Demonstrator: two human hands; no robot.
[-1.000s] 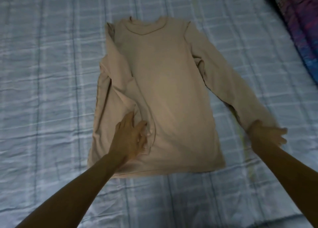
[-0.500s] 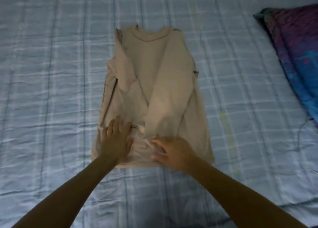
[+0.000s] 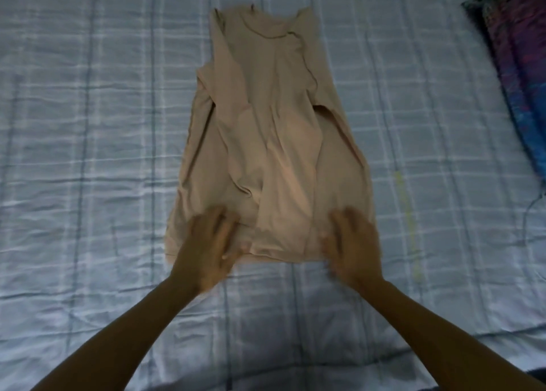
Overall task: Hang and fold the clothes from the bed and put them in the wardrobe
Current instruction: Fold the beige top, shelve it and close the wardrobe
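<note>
A beige long-sleeved top (image 3: 271, 130) lies flat on the bed, neck away from me, with both sleeves folded in over its front. My left hand (image 3: 206, 246) rests on the hem at its near left corner, fingers spread. Over the near right corner of the hem lies my right hand (image 3: 353, 243), also flat with fingers apart. Both hands are motion-blurred. Neither hand grips the cloth as far as I can see.
The bed is covered by a pale blue checked sheet (image 3: 88, 154). A purple and blue patterned pillow (image 3: 520, 74) lies at the right edge. A thin cable (image 3: 531, 210) shows near the pillow's lower end.
The right sleeve was carried in from the right and laid across the top's front. My right hand then slid to the near right corner of the hem. My left hand shifted slightly toward me.
</note>
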